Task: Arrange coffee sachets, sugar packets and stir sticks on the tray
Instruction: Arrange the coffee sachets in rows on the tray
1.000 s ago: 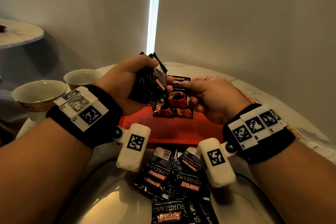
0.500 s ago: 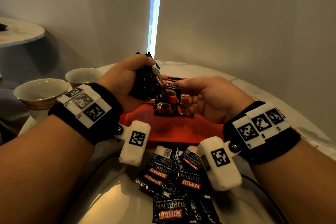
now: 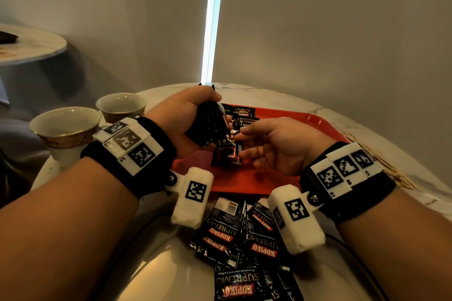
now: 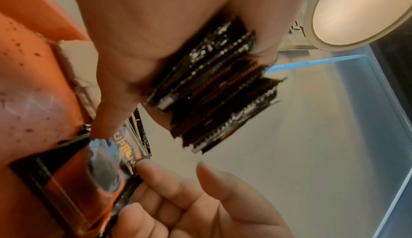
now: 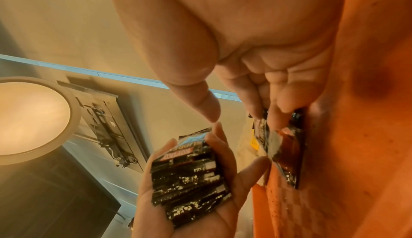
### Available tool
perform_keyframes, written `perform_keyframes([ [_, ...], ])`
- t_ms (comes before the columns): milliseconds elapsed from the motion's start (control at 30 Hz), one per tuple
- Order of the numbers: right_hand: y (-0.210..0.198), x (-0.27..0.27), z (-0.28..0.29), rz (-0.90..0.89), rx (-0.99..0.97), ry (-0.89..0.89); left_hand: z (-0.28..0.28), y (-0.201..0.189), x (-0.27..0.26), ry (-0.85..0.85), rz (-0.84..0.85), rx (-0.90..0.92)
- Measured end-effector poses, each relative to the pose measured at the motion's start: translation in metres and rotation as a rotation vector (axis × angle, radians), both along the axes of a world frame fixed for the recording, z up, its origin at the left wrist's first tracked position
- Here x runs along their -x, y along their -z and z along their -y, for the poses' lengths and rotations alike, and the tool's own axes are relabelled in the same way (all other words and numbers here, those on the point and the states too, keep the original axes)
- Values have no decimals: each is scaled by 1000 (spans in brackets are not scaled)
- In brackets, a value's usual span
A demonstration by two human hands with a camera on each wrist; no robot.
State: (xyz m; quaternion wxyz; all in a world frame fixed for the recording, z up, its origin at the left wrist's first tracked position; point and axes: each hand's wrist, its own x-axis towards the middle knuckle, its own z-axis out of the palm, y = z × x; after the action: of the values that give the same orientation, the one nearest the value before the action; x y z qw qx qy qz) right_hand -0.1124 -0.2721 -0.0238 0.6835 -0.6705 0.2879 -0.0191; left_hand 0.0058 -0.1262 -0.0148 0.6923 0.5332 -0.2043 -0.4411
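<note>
The left hand (image 3: 186, 117) curls its fingers and thumb around a thick stack of sachets (image 3: 210, 124), black coffee packs fanned edge-on, held above the red tray (image 3: 288, 117). The right hand (image 3: 274, 144), at about three o'clock from the left, has its fingers loosely extended, and their tips press a single sachet (image 3: 226, 154) against the tray floor; the right wrist view shows the fingertips (image 5: 283, 104) bearing on that sachet, the thumb apart from them and touching nothing. The left wrist view shows the same sachet (image 4: 116, 155) lying flat on the tray with fingers from both hands at its edge. More placed sachets (image 3: 242, 115) lie on the tray at twelve o'clock from the pressed one. At six o'clock from the tray, on the white marble table (image 3: 269, 95), a loose pile of Kopiko Supremo packs (image 3: 244, 239) overlaps messily. Two cream cups with gold bands (image 3: 66, 127) stand at nine o'clock from the left hand, just beside each other. A second round table (image 3: 31, 44) stands well apart at ten o'clock.
</note>
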Motion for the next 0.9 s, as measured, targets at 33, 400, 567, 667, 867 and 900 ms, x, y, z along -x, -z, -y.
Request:
perform_keyframes([
  [33,0,0,0,-3,-1,7,0,0,0,-20,0,-1],
  [400,1,-3,-7,25,69,28,3,3,3,-20,17,-41],
  [567,0,-3,-10,48,117,62,3,4,3,-32,34,-37],
  [667,-2,-1,-10,44,131,78,3,4,3,-38,56,-36],
  [867,-10,4,-9,73,120,75,1,4,4,-41,34,-41],
  [900,-12,5,-8,82,115,73,2,4,4,-53,27,-37],
])
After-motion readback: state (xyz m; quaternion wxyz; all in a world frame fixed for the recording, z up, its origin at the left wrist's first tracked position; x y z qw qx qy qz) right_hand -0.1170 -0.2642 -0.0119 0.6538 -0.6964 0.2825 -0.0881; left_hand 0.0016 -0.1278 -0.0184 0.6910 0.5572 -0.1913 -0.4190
